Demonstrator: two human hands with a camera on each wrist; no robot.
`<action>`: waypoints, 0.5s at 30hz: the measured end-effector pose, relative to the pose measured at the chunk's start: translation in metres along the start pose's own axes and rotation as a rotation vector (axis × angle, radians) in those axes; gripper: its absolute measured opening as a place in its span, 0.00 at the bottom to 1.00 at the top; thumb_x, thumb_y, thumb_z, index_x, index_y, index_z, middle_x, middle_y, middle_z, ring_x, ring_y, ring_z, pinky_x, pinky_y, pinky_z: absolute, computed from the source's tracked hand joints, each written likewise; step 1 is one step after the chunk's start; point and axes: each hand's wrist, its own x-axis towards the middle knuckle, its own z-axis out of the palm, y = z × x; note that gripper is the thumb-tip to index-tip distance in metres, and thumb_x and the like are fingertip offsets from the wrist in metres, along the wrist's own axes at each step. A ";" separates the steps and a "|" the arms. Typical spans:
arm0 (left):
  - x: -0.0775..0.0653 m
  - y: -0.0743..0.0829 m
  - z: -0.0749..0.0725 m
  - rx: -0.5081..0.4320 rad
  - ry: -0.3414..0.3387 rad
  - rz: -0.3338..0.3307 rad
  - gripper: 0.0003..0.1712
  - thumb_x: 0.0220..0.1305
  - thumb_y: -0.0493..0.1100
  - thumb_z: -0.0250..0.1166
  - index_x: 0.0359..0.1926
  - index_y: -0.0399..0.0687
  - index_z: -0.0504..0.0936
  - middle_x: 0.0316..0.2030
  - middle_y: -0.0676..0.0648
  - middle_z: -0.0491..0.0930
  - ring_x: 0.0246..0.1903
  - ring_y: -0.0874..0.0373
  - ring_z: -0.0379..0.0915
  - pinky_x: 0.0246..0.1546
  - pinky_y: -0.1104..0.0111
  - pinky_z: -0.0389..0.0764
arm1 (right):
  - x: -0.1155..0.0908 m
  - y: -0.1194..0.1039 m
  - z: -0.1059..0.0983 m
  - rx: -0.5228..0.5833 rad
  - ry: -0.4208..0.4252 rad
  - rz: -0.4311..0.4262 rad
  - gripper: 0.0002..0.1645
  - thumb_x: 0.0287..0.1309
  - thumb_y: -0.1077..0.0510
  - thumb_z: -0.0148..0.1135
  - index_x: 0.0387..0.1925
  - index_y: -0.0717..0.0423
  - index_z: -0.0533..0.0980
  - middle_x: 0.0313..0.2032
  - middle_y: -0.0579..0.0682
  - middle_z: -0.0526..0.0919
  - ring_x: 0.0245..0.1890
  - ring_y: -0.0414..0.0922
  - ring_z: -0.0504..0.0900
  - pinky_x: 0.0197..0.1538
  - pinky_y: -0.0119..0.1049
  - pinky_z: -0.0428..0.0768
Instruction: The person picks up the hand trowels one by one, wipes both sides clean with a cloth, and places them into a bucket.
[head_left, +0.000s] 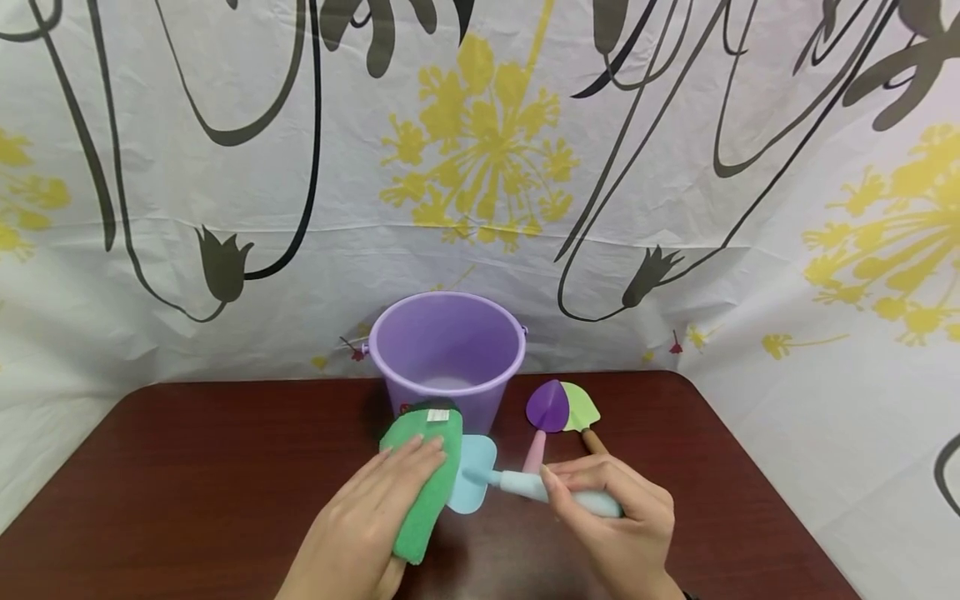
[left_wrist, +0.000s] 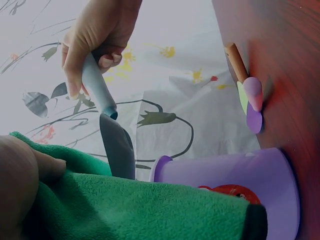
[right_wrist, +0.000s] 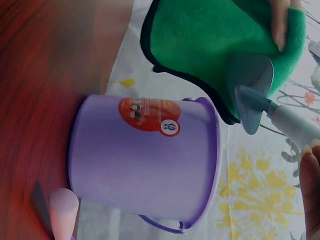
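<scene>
My left hand [head_left: 367,517] holds a folded green cloth [head_left: 427,508], its fingers lying over the top. The cloth overlaps the left part of the blade of a light blue toy shovel [head_left: 474,475]. By its pale blue handle, the shovel is gripped in my right hand [head_left: 630,508], thumb and fingers round it. In the right wrist view, the grey-blue blade [right_wrist: 250,80] lies against the cloth [right_wrist: 200,40], which has a dark edge. Both hands are above the table, in front of a purple bucket [head_left: 450,350].
Right of the bucket, a purple toy shovel [head_left: 547,408] with a pink handle lies over a light green one [head_left: 581,407] with a brown handle. All stand on a dark red-brown table [head_left: 225,483]. A patterned white curtain [head_left: 337,192] hangs behind and around it.
</scene>
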 end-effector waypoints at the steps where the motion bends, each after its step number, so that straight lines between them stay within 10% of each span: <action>1: 0.000 0.000 0.000 -0.008 0.004 0.006 0.39 0.48 0.26 0.42 0.63 0.41 0.77 0.59 0.46 0.82 0.56 0.48 0.82 0.77 0.75 0.54 | -0.001 0.000 0.000 -0.005 -0.002 0.007 0.09 0.44 0.77 0.74 0.20 0.71 0.80 0.24 0.56 0.88 0.30 0.41 0.89 0.55 0.28 0.84; 5: -0.001 0.004 0.002 -0.034 -0.010 0.005 0.39 0.53 0.28 0.35 0.63 0.41 0.77 0.59 0.46 0.82 0.57 0.48 0.82 0.76 0.76 0.54 | -0.005 0.000 0.002 -0.011 -0.010 0.007 0.09 0.46 0.76 0.75 0.19 0.70 0.80 0.24 0.55 0.88 0.29 0.41 0.89 0.66 0.35 0.79; 12: -0.002 0.013 0.009 0.003 -0.006 0.041 0.30 0.75 0.40 0.33 0.64 0.44 0.77 0.59 0.49 0.83 0.58 0.53 0.81 0.75 0.76 0.58 | -0.003 0.002 0.006 -0.009 -0.020 -0.024 0.11 0.46 0.75 0.74 0.18 0.69 0.79 0.23 0.59 0.87 0.27 0.42 0.88 0.31 0.25 0.84; 15: -0.004 0.017 0.011 -0.003 -0.036 0.092 0.31 0.81 0.57 0.38 0.64 0.44 0.76 0.61 0.49 0.81 0.60 0.54 0.80 0.76 0.74 0.59 | -0.003 0.003 0.007 -0.015 -0.014 -0.033 0.11 0.47 0.75 0.74 0.18 0.70 0.79 0.23 0.59 0.87 0.28 0.42 0.88 0.33 0.25 0.84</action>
